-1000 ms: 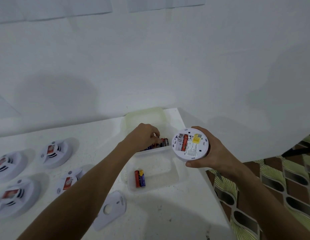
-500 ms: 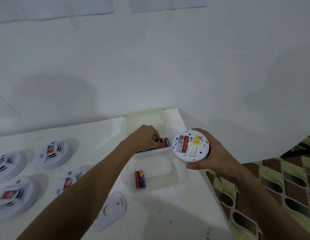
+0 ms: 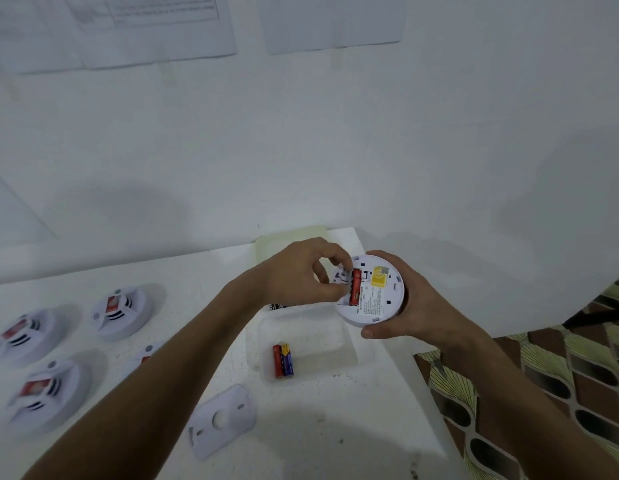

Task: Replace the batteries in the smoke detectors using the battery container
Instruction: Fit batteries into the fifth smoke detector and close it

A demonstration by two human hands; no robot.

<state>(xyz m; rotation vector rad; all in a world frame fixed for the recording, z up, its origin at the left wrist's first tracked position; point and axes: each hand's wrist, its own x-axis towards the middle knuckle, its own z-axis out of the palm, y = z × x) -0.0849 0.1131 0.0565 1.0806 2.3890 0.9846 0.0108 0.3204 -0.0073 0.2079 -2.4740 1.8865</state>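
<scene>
My right hand (image 3: pixel 417 306) grips a white round smoke detector (image 3: pixel 379 294) by its rim, back side up, above the clear battery container (image 3: pixel 351 346). One red battery (image 3: pixel 354 288) lies in its open bay. My left hand (image 3: pixel 301 271) has its thumb and fingers pinched together at the bay's left slot, seemingly on a battery that the fingertips hide. Two batteries (image 3: pixel 283 360), one red and one blue-yellow, lie in the container's near compartment. More batteries show as a dark strip (image 3: pixel 276 307) under my left wrist.
Three smoke detectors (image 3: pixel 122 311) (image 3: pixel 22 334) (image 3: pixel 46 393) lie on the white table at the left, and another (image 3: pixel 147 353) is half hidden by my left forearm. A loose white mounting plate (image 3: pixel 221 420) lies near the front. The container lid (image 3: pixel 290 237) rests against the wall. The table edge (image 3: pixel 429 403) runs along the right.
My left hand lifted out of the container's far compartment and moved right to the detector's battery bay. The right hand brought the detector slightly closer.
</scene>
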